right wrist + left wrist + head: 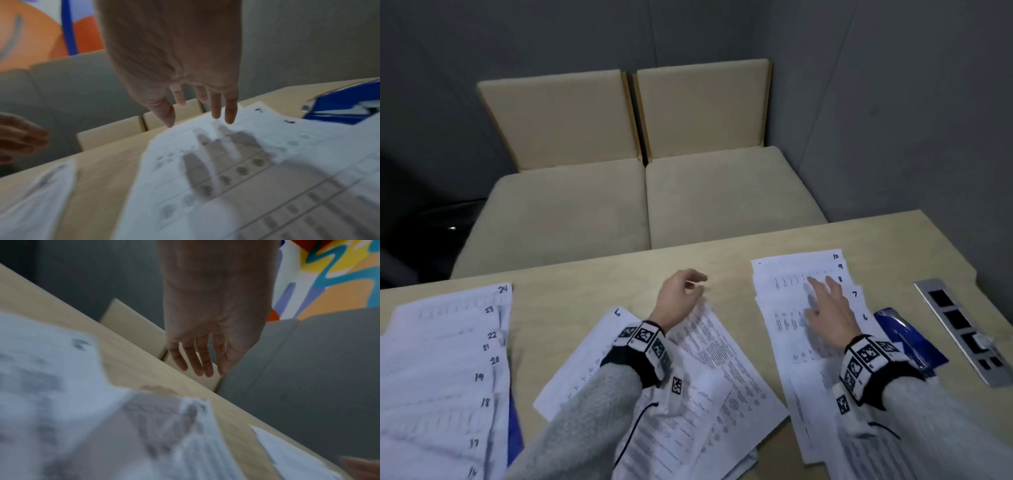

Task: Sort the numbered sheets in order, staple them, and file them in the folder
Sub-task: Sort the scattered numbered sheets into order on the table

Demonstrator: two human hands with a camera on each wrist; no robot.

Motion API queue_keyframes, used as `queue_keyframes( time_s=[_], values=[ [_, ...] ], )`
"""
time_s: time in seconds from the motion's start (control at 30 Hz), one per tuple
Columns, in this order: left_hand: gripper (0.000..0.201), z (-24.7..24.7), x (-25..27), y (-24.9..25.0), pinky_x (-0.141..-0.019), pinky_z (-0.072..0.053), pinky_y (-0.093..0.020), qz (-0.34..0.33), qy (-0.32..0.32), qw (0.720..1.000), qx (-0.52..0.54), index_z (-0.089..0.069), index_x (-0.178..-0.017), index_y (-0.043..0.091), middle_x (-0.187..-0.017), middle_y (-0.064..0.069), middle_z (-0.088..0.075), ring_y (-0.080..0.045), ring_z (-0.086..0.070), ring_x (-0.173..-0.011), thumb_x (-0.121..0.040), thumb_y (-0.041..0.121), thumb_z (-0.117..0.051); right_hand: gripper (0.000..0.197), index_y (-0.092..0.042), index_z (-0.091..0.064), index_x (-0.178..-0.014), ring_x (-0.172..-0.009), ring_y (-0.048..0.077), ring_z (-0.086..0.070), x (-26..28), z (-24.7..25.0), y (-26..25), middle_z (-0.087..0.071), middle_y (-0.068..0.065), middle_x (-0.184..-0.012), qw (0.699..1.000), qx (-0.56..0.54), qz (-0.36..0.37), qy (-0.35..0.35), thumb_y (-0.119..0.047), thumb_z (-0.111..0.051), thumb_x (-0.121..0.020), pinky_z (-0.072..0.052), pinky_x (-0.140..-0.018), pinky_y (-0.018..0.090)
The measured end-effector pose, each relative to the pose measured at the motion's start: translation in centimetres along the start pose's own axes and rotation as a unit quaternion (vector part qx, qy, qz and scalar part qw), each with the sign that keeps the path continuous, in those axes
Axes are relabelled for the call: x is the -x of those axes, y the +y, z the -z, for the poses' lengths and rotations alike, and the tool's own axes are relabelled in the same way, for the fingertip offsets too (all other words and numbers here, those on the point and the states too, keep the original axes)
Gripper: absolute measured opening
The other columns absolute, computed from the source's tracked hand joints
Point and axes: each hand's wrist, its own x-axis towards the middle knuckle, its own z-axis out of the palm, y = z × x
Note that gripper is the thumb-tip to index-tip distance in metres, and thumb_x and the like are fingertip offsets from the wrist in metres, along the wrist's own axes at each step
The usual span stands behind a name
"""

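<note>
Three groups of numbered sheets lie on the table point(722, 260). A fan marked 16 to 24 point(445, 359) is at the left. A loose middle pile point(698, 377) shows sheet 5 point(599, 342). A fan marked 6 to 10 point(791, 308) is at the right, partly covering a blue folder point(907, 339). My left hand point(693, 286) hovers over the middle pile's far edge, fingers loosely curled and holding nothing; its fingers point(197, 366) hang free. My right hand point(822, 294) is spread flat just over the right fan, its fingertips point(216, 113) casting a shadow on the sheets point(226, 170).
A metal socket panel point(962, 329) is set into the table at the right. Something blue point(515, 421) pokes out from under the left fan. Two beige seats point(647, 192) stand beyond the table's far edge. Grey walls close in behind and to the right.
</note>
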Motion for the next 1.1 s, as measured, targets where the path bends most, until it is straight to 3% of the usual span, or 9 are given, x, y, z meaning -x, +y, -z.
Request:
queue_keyframes(
  time_s=[0.13, 0.2, 0.3, 0.47, 0.6, 0.77, 0.9, 1.0, 1.1],
  values=[
    [0.028, 6.2, 4.1, -6.2, -0.095, -0.044, -0.042, 0.13, 0.139, 0.96, -0.208, -0.055, -0.115, 0.02, -0.116, -0.005, -0.059, -0.024, -0.055, -0.108, -0.089, 0.031, -0.056, 0.029, -0.018, -0.052, -0.125, -0.114, 0.02, -0.051, 3.7, -2.8, -4.1, -0.052, 0.004, -0.126, 0.994, -0.066, 0.087, -0.013, -0.019, -0.046, -0.097, -0.042, -0.09, 0.027],
    [0.054, 8.1, 6.8, -8.9, -0.1, -0.036, -0.049, 0.247, 0.114, 0.928, -0.254, -0.043, -0.124, 0.019, -0.126, -0.011, -0.047, -0.03, -0.046, -0.118, -0.083, 0.047, -0.063, 0.022, -0.019, -0.054, -0.116, -0.099, 0.015, -0.057, 5.7, -5.0, -5.7, -0.057, 0.0, -0.114, 0.993, -0.076, 0.072, -0.056, -0.025, -0.05, -0.095, -0.047, -0.083, 0.026],
    [0.086, 9.0, 10.3, -11.4, -0.1, -0.036, -0.05, 0.301, 0.025, 0.907, -0.293, -0.034, -0.13, 0.016, -0.129, -0.012, -0.043, -0.03, -0.043, -0.121, -0.068, 0.06, -0.074, 0.044, -0.021, -0.041, -0.122, -0.109, 0.02, -0.047, 7.7, -7.8, -6.7, -0.042, 0.003, -0.12, 0.991, 0.011, 0.042, -0.129, -0.036, -0.059, -0.085, -0.048, -0.087, 0.033],
    [0.057, 9.0, 12.6, -12.6, -0.092, -0.039, -0.043, 0.234, 0.07, 0.933, -0.265, -0.044, -0.119, 0.015, -0.11, -0.005, -0.059, -0.027, -0.057, -0.104, -0.077, 0.038, -0.072, 0.054, -0.021, -0.032, -0.132, -0.119, 0.024, -0.033, 10.0, -10.1, -7.7, -0.032, 0.006, -0.128, 0.992, 0.085, 0.051, -0.083, -0.016, -0.055, -0.083, -0.046, -0.086, 0.033],
    [0.009, 10.6, 13.2, -11.3, -0.07, -0.049, -0.037, 0.136, 0.124, 0.959, -0.217, -0.055, -0.094, 0.01, -0.081, -0.007, -0.064, -0.03, -0.063, -0.079, -0.087, 0.015, -0.057, 0.058, -0.024, -0.034, -0.14, -0.124, 0.021, -0.038, 11.8, -11.2, -8.2, -0.037, 0.003, -0.133, 0.99, -0.062, 0.086, -0.089, 0.0, -0.044, -0.089, -0.039, -0.104, 0.033],
    [0.006, 13.6, 12.5, -7.2, -0.062, -0.047, -0.034, 0.011, 0.136, 0.967, -0.216, -0.061, -0.091, 0.008, -0.077, -0.009, -0.068, -0.026, -0.059, -0.068, -0.092, 0.013, -0.057, 0.04, -0.02, -0.046, -0.134, -0.125, 0.012, -0.046, 13.9, -8.8, -6.5, -0.042, -0.005, -0.131, 0.982, -0.155, 0.096, -0.04, -0.008, -0.044, -0.095, -0.037, -0.104, 0.026],
    [0.006, 14.1, 11.5, -1.8, -0.06, -0.049, -0.029, -0.059, 0.093, 0.98, -0.168, -0.061, -0.09, 0.014, -0.078, -0.003, -0.068, -0.017, -0.061, -0.065, -0.094, 0.019, -0.058, 0.035, -0.019, -0.047, -0.13, -0.124, 0.021, -0.044, 14.9, -5.6, 0.0, -0.043, 0.004, -0.135, 0.994, -0.013, -0.092, 0.052, -0.017, -0.044, -0.095, -0.038, -0.101, 0.037],
    [0.01, 13.5, 10.8, 2.1, -0.053, -0.042, -0.016, -0.065, 0.085, 0.989, -0.106, -0.062, -0.09, 0.015, -0.079, -0.002, -0.066, -0.008, -0.057, -0.062, -0.095, 0.021, -0.056, 0.047, -0.014, -0.036, -0.138, -0.129, 0.029, -0.036, 15.6, -4.2, 3.8, -0.032, 0.012, -0.143, 0.963, 0.047, -0.265, -0.021, -0.03, -0.042, -0.094, -0.035, -0.104, 0.044],
    [0.01, 12.0, 10.3, 4.9, -0.061, -0.045, -0.026, -0.059, 0.07, 0.994, -0.056, -0.064, -0.101, 0.018, -0.092, 0.0, -0.067, -0.017, -0.061, -0.074, -0.095, 0.022, -0.056, 0.053, -0.013, -0.028, -0.142, -0.134, 0.033, -0.026, 15.5, -4.9, 4.7, -0.022, 0.015, -0.147, 0.964, 0.014, -0.255, -0.068, -0.035, -0.039, -0.095, -0.035, -0.104, 0.045]
  ],
)
